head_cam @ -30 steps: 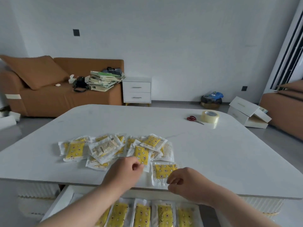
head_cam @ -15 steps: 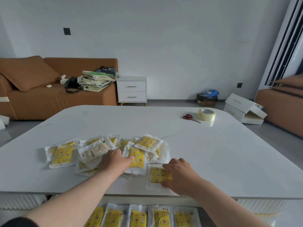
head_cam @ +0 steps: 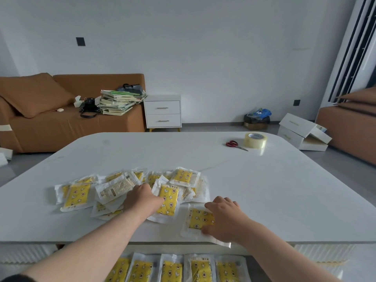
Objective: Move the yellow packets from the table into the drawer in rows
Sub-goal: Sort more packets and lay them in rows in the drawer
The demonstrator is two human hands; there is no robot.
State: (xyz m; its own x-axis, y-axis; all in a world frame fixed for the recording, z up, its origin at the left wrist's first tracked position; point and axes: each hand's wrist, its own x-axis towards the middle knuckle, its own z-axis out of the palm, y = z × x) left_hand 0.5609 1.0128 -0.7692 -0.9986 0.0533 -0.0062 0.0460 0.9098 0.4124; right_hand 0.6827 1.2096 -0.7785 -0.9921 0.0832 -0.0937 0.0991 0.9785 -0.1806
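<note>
Lone yellow star-printed packet [head_cam: 200, 219] in clear wrap is noted flat at the near edge of the white table [head_cam: 284, 190], long axis along that edge, pinched at its right end by the curled right hand [head_cam: 225, 219]. The left hand [head_cam: 142, 200] is rested on the packet pile [head_cam: 122, 189]; its grip cannot be told.

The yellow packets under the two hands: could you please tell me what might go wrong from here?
The lone packet gripped by the right hand lies by the table's front edge; it might slip off and land askew on the drawer row.
The left hand touches a packet overlapping the pile; lifting it may drag neighbours.
</note>
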